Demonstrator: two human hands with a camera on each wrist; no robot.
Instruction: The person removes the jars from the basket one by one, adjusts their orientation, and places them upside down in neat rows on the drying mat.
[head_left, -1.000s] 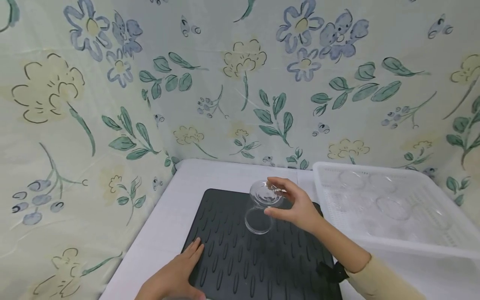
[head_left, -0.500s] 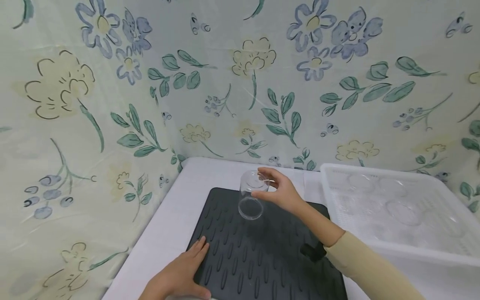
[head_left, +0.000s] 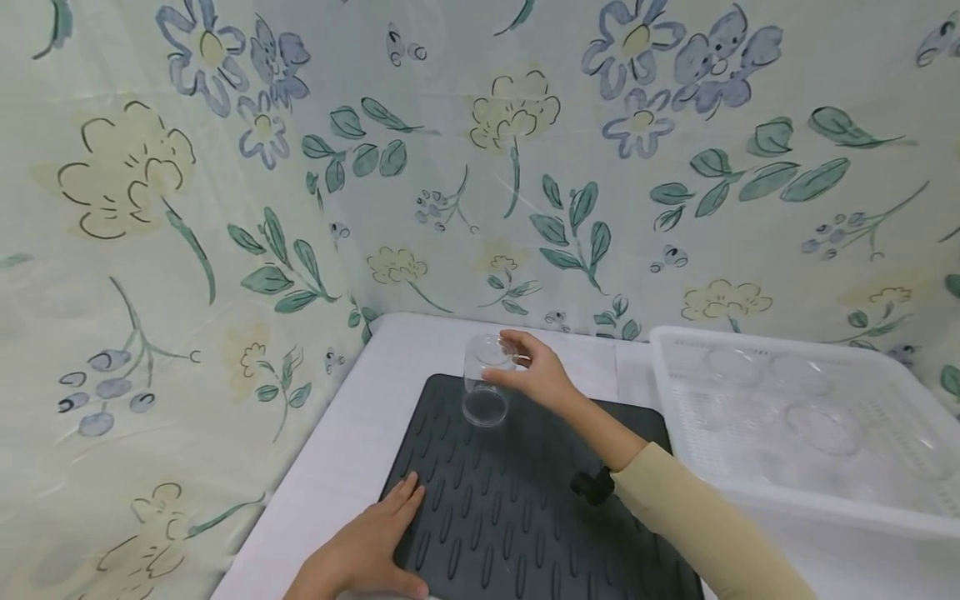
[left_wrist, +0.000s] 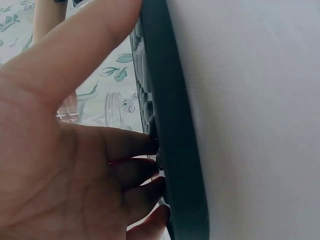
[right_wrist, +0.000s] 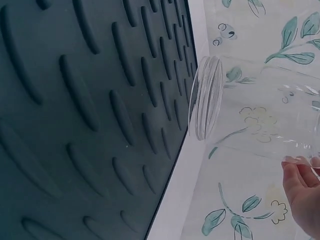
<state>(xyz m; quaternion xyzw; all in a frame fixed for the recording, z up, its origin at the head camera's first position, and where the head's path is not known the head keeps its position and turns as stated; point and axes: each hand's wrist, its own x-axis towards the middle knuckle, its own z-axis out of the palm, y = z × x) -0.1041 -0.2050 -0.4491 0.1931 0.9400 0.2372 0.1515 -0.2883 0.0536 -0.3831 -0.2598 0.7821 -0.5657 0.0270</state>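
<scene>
A clear jar (head_left: 486,385) with a threaded neck (right_wrist: 207,97) is upside down, its mouth toward the far left part of a black ridged mat (head_left: 517,500). My right hand (head_left: 540,375) grips it near its base, thumb on one side and fingers on the other. Whether the rim touches the mat I cannot tell. At the mat's near left edge rests my left hand (head_left: 367,533), fingers extended over the surface and thumb toward the front edge. The left wrist view shows those fingers (left_wrist: 132,172) against the ridged side, with part of the jar (left_wrist: 114,109) behind.
On the right stands a white perforated plastic basket (head_left: 798,493) with several clear jars in it. A white cloth (head_left: 330,433) covers the table. Flower-printed fabric (head_left: 450,200) hangs behind and to the left.
My right hand has carried the jar leftward and toward the back of the mat, tilting it more upright, mouth down. The left hand stays at the mat's edge. The view has shifted slightly.
</scene>
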